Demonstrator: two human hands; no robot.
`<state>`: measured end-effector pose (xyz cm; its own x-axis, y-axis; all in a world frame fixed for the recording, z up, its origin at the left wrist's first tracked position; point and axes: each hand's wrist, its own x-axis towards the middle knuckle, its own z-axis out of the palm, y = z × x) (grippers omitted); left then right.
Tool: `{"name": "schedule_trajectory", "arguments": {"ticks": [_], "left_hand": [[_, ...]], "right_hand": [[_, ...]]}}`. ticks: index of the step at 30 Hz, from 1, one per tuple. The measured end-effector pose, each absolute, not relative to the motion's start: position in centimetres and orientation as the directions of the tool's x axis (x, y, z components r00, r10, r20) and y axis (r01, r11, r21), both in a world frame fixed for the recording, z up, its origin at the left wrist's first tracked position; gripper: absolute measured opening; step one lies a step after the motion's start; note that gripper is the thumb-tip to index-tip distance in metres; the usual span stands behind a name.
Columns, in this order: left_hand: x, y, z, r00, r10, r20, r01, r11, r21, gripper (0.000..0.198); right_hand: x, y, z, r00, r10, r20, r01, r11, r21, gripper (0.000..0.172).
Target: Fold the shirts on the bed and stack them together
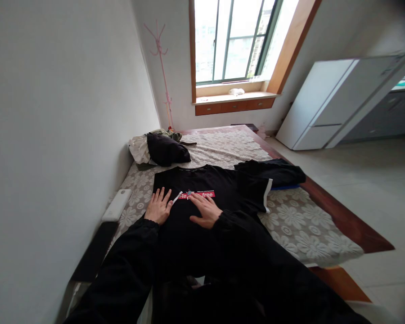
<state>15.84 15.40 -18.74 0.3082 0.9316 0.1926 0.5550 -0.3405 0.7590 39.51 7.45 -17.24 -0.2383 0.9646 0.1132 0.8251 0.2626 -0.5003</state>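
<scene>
A black T-shirt [195, 180] lies spread on the patterned cloth, its neckline away from me and a red printed label across the chest. The sleeve on the right sticks out with a white cuff; the left one is folded inward, its white edge near the label. My left hand [159, 207] rests flat on the folded left side, fingers spread. Over the chest, my right hand [205, 209] lies with fingers stretched out, partly covering the red print. Neither hand grips anything.
Piled clothes [165, 148] sit at the far left by the wall. Folded dark clothing [270, 172] lies on the right of the flower-patterned cloth [307, 225]. A white box-like object [116, 205] is at the left edge. Beyond stand a pink coat rack [162, 67] and a white refrigerator [324, 103].
</scene>
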Motion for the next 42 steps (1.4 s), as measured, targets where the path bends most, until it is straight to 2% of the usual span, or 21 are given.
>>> {"name": "schedule_trajectory", "arguments": {"ticks": [3,7,10,13,16,18,20,24,30,34,37,40,42], "left_hand": [[15.6,15.6,-18.5,0.297,0.933,0.201,0.506,-0.333,0.796,0.048],[15.7,16.6,-18.0,0.294,0.941,0.165,0.525,-0.304,0.795,0.043],[18.2,16.2,-17.5,0.304,0.938,0.167,0.539,-0.313,0.782,0.046],[24.0,13.6,-17.3,0.51,0.828,0.231,0.439,-0.482,0.758,0.045],[31.2,10.2,-17.3,0.794,0.579,0.188,0.326,-0.665,0.672,0.05],[35.1,8.6,-17.5,0.851,0.514,0.109,0.363,-0.724,0.586,0.058],[37.6,7.7,-17.9,0.851,0.517,0.093,0.413,-0.768,0.49,0.066],[38.7,7.2,-19.1,0.841,0.505,0.192,0.422,-0.836,0.35,0.081],[38.1,7.1,-19.3,0.858,0.476,0.194,0.419,-0.867,0.27,0.101],[38.1,7.3,-19.2,0.863,0.464,0.2,0.39,-0.863,0.321,0.095],[38.3,7.4,-19.4,0.861,0.464,0.209,0.351,-0.839,0.416,0.078],[38.6,7.8,-19.6,0.838,0.49,0.241,0.269,-0.755,0.598,0.058],[38.8,8.4,-19.5,0.756,0.603,0.254,0.186,-0.571,0.799,0.049]], "right_hand": [[47.1,3.0,-15.9,-0.046,0.963,0.265,0.85,0.178,-0.497,0.06],[56.1,-1.2,-16.2,0.372,0.834,0.408,0.878,-0.173,-0.447,0.046],[59.7,-2.5,-17.8,0.547,0.759,0.352,0.815,-0.388,-0.431,0.042],[60.7,-2.2,-19.4,0.608,0.756,0.243,0.752,-0.45,-0.481,0.044],[60.6,-1.0,-20.2,0.624,0.749,0.224,0.668,-0.363,-0.65,0.051],[60.6,-0.1,-20.4,0.638,0.74,0.214,0.552,-0.247,-0.796,0.06],[60.8,0.7,-20.5,0.644,0.74,0.192,0.431,-0.145,-0.891,0.063],[61.3,1.5,-20.9,0.666,0.712,0.222,0.315,0.001,-0.949,0.062],[60.9,2.0,-21.0,0.59,0.762,0.266,0.248,0.142,-0.958,0.055],[60.7,1.8,-20.4,0.523,0.798,0.3,0.342,0.126,-0.931,0.054],[60.5,1.8,-19.6,0.47,0.795,0.382,0.498,0.119,-0.859,0.052],[59.6,2.0,-17.6,0.323,0.82,0.473,0.669,0.156,-0.727,0.051],[58.4,2.0,-15.6,0.15,0.855,0.496,0.724,0.247,-0.644,0.055]]}}
